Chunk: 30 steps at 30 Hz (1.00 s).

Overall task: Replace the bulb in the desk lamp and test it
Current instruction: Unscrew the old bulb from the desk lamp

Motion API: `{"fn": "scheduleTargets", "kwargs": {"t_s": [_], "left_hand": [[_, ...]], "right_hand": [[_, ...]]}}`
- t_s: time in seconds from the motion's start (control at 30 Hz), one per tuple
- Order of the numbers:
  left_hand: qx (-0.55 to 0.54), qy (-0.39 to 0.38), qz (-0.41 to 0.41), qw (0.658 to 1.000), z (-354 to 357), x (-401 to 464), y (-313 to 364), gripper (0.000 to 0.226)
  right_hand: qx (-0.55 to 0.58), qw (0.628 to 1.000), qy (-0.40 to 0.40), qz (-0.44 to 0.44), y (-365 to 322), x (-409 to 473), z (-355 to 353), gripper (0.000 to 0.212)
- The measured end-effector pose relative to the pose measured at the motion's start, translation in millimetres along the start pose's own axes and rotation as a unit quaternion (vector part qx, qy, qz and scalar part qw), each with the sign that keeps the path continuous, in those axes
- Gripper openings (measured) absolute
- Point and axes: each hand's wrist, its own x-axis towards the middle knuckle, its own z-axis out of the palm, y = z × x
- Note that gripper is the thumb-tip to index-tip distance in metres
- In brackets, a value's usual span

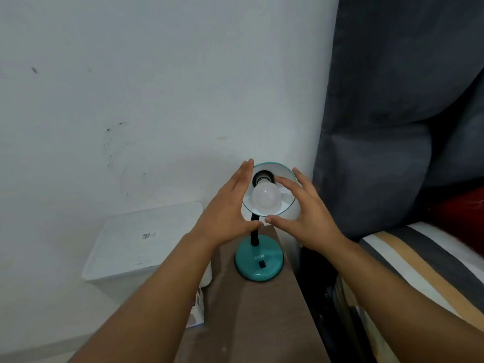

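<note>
A teal desk lamp stands on a narrow brown table [262, 315], its round base [258, 260] showing a black switch. The shade [286, 203] is tipped up toward me, with a white bulb [265, 197] seated in the black socket; the bulb is unlit. My left hand [227, 213] is spread flat against the shade's left rim. My right hand [303, 213] is spread at the shade's right rim, fingers curving over its edge and thumb under it. Neither hand touches the bulb.
A white lidded bin [141, 239] sits low at the left against the white wall. A small printed box [197, 307] lies between bin and table. To the right are a dark grey padded headboard [392, 127] and a striped bed cover [419, 260].
</note>
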Motion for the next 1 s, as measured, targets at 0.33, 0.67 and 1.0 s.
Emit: {"fn": "scheduleTargets", "kwargs": {"t_s": [0.33,0.67,1.0], "left_hand": [[-0.068,0.05,0.024,0.996,9.1,7.5,-10.7,0.111],[-0.093,0.058,0.021,0.994,13.7,6.5,-13.1,0.11],[-0.093,0.047,0.008,0.995,12.4,5.6,-14.9,0.112]], "right_hand": [[0.01,0.998,0.061,-0.003,9.1,14.3,14.4,0.061],[0.037,0.998,-0.038,-0.031,17.8,12.9,12.2,0.074],[0.012,0.998,0.043,-0.034,12.8,14.3,22.7,0.059]]}}
